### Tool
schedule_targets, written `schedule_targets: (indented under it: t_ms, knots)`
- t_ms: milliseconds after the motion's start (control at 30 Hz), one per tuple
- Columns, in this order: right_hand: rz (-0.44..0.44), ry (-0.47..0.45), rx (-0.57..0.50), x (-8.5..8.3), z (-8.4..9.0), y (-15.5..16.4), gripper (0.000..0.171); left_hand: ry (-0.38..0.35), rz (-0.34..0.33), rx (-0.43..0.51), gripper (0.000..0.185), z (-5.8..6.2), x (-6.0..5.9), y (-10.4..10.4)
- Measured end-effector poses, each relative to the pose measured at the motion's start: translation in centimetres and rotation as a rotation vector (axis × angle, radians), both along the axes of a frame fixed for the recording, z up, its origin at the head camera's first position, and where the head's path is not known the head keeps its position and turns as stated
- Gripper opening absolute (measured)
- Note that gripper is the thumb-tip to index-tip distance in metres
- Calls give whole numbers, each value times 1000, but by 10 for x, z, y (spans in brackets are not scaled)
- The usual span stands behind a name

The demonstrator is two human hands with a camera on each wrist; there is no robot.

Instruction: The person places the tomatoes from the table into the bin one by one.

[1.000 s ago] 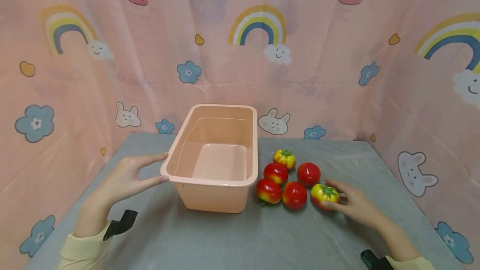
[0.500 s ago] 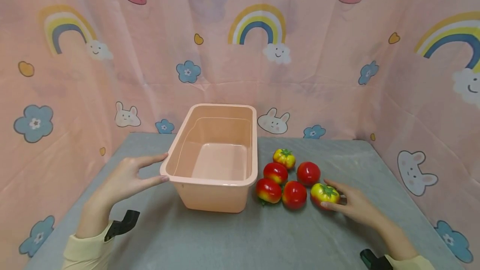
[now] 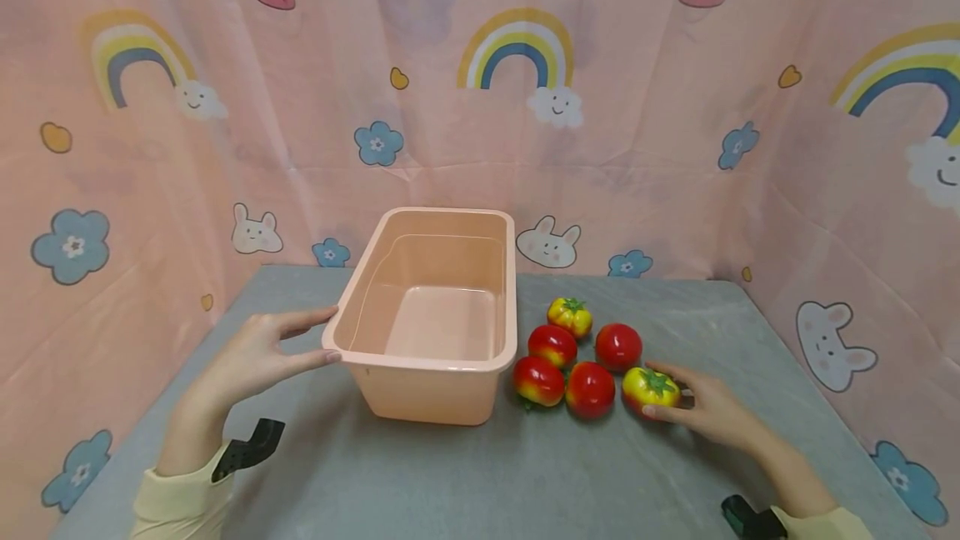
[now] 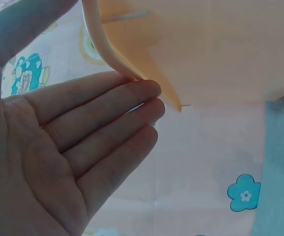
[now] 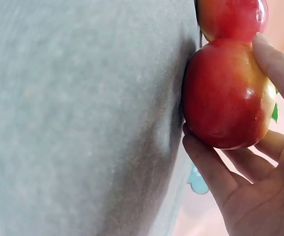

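Note:
An empty peach plastic basin [image 3: 420, 363] stands mid-table. My left hand [image 3: 255, 355] is flat, its straight fingers touching the basin's near left corner; the left wrist view shows the fingertips [image 4: 146, 93] against the rim [image 4: 107, 49]. Right of the basin lie several toy tomatoes. My right hand [image 3: 708, 408] holds the rightmost, yellow-and-red tomato [image 3: 648, 387], which rests on the table. In the right wrist view the thumb and fingers [image 5: 205, 167] lie on either side of this tomato [image 5: 225, 98], and a red tomato [image 5: 230, 17] touches it beyond.
The other tomatoes cluster between basin and hand: a yellow one [image 3: 570, 317] at the back and red ones [image 3: 552, 345], [image 3: 618, 346], [image 3: 537, 381], [image 3: 589, 389]. The grey table [image 3: 480, 482] is enclosed by pink patterned curtains [image 3: 480, 107] on three sides.

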State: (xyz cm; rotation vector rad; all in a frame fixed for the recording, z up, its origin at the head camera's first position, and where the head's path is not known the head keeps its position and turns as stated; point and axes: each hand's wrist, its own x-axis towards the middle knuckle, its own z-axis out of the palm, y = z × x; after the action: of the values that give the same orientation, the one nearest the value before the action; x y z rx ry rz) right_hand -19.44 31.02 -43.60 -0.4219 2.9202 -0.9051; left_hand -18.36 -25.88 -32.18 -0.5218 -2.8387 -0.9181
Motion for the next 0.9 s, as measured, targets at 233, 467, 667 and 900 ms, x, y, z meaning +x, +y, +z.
schedule_targets:
  t_ms: [233, 467, 667, 900]
  knots:
    - [0, -10, 7, -1, 0, 1, 67, -26, 5, 22, 63, 0, 0, 0]
    - [-2, -13, 7, -1, 2, -1, 66, -35, 3, 42, 64, 0, 1, 0]
    - [-12, 27, -5, 0, 6, -3, 65, -44, -8, 60, 61, 1, 2, 2]
    - [10, 67, -9, -2, 17, -6, 65, -50, -6, 64, 60, 2, 3, 2]
